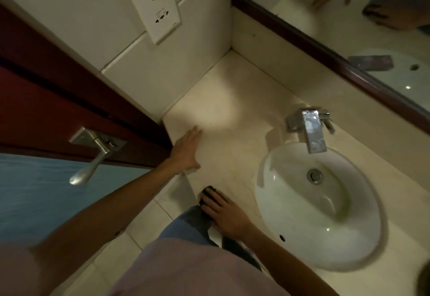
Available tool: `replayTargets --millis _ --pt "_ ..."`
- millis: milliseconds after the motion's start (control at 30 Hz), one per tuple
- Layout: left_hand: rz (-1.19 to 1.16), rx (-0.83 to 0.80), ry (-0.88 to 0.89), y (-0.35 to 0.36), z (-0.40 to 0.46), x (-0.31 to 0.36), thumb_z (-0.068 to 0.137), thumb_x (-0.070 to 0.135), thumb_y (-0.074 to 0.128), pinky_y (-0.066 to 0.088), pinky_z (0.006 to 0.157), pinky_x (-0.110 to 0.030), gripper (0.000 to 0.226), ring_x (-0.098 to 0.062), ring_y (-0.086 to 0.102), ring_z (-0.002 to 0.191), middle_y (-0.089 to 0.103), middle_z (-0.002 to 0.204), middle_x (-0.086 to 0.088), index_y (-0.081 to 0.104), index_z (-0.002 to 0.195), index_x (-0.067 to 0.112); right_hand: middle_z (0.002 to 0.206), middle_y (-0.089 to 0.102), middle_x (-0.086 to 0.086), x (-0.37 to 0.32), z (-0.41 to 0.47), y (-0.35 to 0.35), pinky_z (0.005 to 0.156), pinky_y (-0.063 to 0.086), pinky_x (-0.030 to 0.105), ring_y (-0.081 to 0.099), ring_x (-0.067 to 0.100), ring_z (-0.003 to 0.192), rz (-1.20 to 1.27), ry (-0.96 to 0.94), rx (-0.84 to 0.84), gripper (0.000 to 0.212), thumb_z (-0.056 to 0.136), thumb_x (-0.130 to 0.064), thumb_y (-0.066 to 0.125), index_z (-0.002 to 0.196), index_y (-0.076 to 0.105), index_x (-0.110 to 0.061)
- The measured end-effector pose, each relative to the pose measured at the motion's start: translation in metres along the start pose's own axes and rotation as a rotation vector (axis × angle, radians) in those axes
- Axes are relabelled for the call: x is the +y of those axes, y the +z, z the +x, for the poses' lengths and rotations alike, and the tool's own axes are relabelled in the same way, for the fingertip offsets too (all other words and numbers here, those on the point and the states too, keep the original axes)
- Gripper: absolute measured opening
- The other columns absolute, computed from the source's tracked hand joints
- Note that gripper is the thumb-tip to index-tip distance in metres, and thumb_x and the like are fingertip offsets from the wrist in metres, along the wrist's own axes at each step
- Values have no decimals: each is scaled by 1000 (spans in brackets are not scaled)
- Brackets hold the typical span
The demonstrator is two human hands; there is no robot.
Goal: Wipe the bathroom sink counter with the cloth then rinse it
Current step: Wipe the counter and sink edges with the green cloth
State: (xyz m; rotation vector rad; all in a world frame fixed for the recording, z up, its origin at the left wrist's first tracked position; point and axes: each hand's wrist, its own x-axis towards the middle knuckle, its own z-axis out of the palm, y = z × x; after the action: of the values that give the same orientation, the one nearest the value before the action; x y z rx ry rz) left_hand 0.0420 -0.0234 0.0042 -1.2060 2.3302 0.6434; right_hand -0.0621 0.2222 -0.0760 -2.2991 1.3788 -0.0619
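Pale stone counter [232, 114], corner of tiled wall; oval white sink [321, 205] under chrome tap [313, 130]. Left hand [187, 151] flat at counter edge, fingers spread, empty. Right hand [224, 212] presses dark cloth [207, 193] against the front edge, fingers extended over it. Dark-framed mirror [349, 46] behind.

Pale tiled walls [144, 79] meet in a corner at twelve o'clock, carrying a white socket plate [153, 4] toward eleven. A dark-framed mirror [349, 28] fills one to two o'clock. A red-brown door [46, 100] with a silver lever handle [93, 156] stands at nine. Light floor tiles [144, 221] show at six (the light is dim and warm).
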Motion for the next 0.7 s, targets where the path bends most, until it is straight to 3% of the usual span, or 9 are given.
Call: replayTargets --millis 100,300,433,567,633,700 --pt "2 -29 -15 25 -15 20 64 44 89 19 122 -46 138 -26 -2 154 -15 166 -3 -10 157 21 162 41 8 47 -21 -17 126 16 47 23 32 156 -60 -62 24 45 101 -35 48 143 53 -19" --pt "34 -86 -59 61 -30 32 56 46 92 13 123 -50 149 -37 -12 151 -21 163 -13 -17 155 24 159 41 16 172 -35 -76 125 25 50 29 39 152 0 570 293 47 96 -12 43 141 53 -7" --pt "80 -39 -40 65 -30 28 53 50 92 17 121 -49 152 -36 -7 152 -17 164 -13 -18 155 25 162 33 20 229 -41 -92 121 27 59 25 43 151 40 687 307 61 88 3 54 148 43 -3" --pt "108 -29 -35 64 -30 26 52 54 91 20 121 -49 152 -35 -4 152 -15 165 -12 -17 155 27 159 37 24 196 -21 -79 125 22 52 26 45 150 93 767 351 58 91 -2 49 149 43 1" --pt "111 -35 -25 62 -32 25 52 54 91 23 120 -50 151 -35 -3 152 -14 165 -12 -16 156 27 156 42 23 155 -6 -64 125 24 51 29 45 149 84 697 360 56 93 -9 39 147 46 -1" --pt "119 -52 -15 58 -33 24 55 52 91 25 118 -50 149 -35 -2 152 -14 165 -11 -16 156 28 158 41 18 110 -1 -46 125 24 50 27 43 151 100 563 336 52 98 -13 41 149 47 -6"
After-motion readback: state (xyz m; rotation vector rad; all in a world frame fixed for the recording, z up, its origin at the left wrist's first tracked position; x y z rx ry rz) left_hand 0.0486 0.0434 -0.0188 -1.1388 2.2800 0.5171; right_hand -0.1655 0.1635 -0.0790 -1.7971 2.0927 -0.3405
